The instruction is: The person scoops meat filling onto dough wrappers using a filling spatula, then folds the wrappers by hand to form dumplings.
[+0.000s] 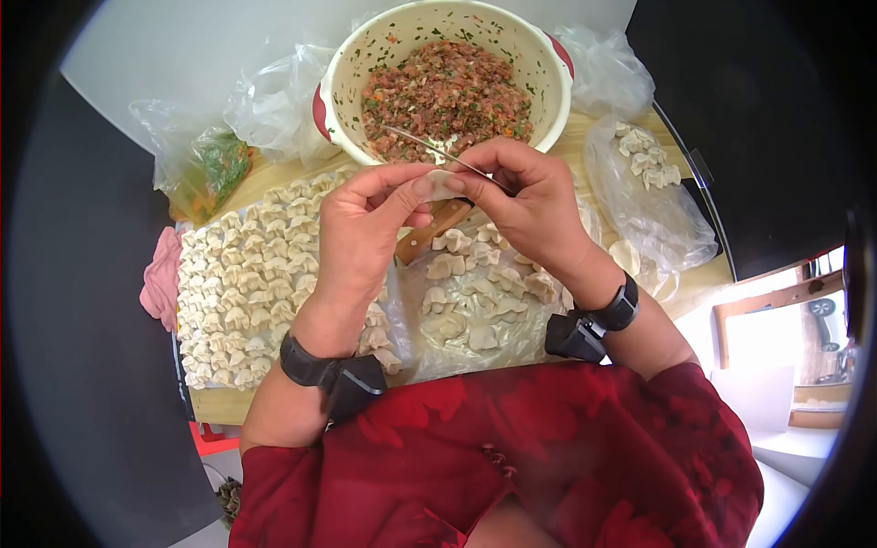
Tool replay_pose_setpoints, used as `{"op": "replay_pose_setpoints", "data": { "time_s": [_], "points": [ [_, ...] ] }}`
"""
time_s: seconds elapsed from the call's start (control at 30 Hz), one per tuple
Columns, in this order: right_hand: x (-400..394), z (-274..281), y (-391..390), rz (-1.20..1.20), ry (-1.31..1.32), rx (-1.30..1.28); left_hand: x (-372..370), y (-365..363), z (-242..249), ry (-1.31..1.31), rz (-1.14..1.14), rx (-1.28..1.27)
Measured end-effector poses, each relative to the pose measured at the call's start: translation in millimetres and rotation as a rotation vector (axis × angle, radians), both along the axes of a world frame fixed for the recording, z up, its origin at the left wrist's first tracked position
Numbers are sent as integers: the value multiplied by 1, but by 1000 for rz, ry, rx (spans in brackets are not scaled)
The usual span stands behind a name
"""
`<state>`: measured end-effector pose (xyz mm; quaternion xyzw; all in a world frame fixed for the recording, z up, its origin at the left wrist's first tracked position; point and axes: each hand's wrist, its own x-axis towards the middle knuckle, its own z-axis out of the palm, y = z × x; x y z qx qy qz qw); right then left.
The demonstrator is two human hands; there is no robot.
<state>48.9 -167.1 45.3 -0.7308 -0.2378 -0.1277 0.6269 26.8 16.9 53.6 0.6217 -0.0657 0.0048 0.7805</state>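
Just in front of the big bowl, my left hand point(365, 205) pinches one side of a pale dumpling point(442, 185) between thumb and fingers. My right hand point(530, 187) grips the other side of it. A thin, stick-like utensil point(422, 143) also runs through my right hand, its far end over the bowl. Reddish minced filling point(448, 87) with green and orange flecks lies in the cream bowl point(343, 87). Below my hands, a wooden handle point(436, 230) shows partly. Several shaped dumplings point(480, 292) rest on plastic under my right forearm.
Rows of dumplings point(242, 283) cover the tray area at left. Clear plastic bags point(279, 100) sit behind, one with greens point(219, 164). At right, another bag point(639, 210) carries more dumplings point(647, 155). A pink cloth point(163, 279) hangs at the left edge.
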Motion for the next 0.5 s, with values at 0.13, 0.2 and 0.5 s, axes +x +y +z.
{"op": "replay_pose_setpoints", "data": {
  "time_s": [0.13,0.2,0.5],
  "points": [
    [-1,-3,0,29,79,38,-1,-1,-3,69,7,-41],
    [-3,-5,2,26,46,73,-2,-1,-4,46,-25,-45],
    [-7,7,10,-128,-301,-94,-7,-17,5,-261,210,242]
  ]
}}
